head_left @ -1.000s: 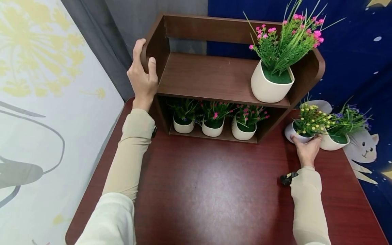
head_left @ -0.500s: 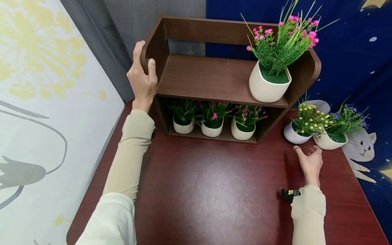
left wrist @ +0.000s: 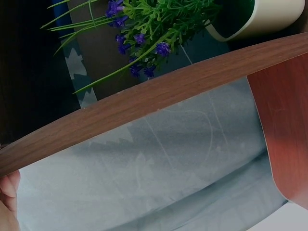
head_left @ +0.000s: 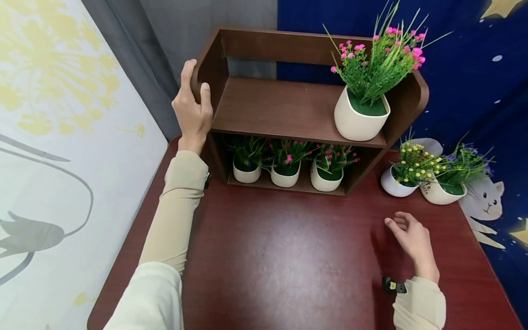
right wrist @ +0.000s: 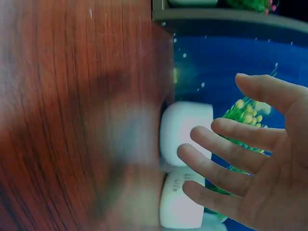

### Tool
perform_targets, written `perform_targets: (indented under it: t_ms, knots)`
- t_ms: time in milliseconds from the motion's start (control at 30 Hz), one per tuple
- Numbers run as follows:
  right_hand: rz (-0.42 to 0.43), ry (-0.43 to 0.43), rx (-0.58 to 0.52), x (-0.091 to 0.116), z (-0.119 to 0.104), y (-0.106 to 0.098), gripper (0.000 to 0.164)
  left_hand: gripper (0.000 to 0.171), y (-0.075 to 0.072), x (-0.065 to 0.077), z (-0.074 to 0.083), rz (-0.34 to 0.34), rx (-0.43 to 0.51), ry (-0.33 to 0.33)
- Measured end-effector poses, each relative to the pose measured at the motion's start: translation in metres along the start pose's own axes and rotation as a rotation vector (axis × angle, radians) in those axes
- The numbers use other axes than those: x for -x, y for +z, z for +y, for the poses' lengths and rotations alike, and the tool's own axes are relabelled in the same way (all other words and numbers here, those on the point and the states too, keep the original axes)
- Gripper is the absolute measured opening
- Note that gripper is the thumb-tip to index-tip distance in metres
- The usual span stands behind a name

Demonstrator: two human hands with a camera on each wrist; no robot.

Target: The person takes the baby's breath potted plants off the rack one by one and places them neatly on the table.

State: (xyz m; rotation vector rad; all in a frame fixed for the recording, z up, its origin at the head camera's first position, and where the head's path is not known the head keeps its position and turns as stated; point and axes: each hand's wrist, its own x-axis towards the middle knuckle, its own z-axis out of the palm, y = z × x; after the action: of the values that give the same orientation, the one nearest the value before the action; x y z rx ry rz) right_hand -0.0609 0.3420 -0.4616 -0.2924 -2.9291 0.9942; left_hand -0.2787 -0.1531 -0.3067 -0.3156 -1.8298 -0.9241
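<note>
Shelf (head_left: 272, 107), dark brown, two-tiered and with raised sides, stood upright at the far side of the table (head_left: 288, 256); its lower tier lay in shadow, the plants' upper parts hard to make out beneath the board. Just right of it, the yellow plant (head_left: 406, 172) hid part of the violet plant (head_left: 453, 176); lettering on the latter's cream pot could be read only in part, and the right wrist view showed both partly covered by fingers. The yellow plant's pot was smooth and whitish, its blooms small and round.

The left hand (head_left: 191, 107) gripped the shelf's left side, thumb toward the inner face, fingers at the outer; the left wrist view cut it to a sliver in the lower left corner, so the bend of most fingers was unclear. The right hand (head_left: 414, 240) hung above the table before both plants, touching neither and holding nothing, its fingers loosely spread and thumb well apart.

A large pink plant (head_left: 359, 121) stood at the upper tier's right end. Below, three small plants (head_left: 285, 178) stood in a row. Behind hung a blue cloth (head_left: 466, 50) and a grey curtain (head_left: 185, 27).
</note>
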Motion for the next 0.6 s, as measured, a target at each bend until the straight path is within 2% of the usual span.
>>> perform_targets:
  t_ms: [100, 333, 400, 600]
  knots:
    - [0.015, -0.051, -0.007, 0.008, -0.010, 0.000, 0.052, 0.043, 0.002, 0.000, 0.001, 0.006, 0.009, 0.001]
    - [0.171, -0.164, -0.071, 0.012, -0.049, 0.003, 0.041, 0.042, 0.001, 0.001, 0.000, 0.004, 0.015, 0.004]
    - [0.215, -0.200, -0.135, 0.011, -0.064, 0.003, 0.041, 0.042, 0.001, 0.001, -0.001, 0.002, 0.009, 0.007]
    - [0.398, -0.371, -0.438, -0.003, -0.119, -0.005, 0.052, 0.043, 0.001, 0.000, -0.001, -0.009, 0.000, 0.011]
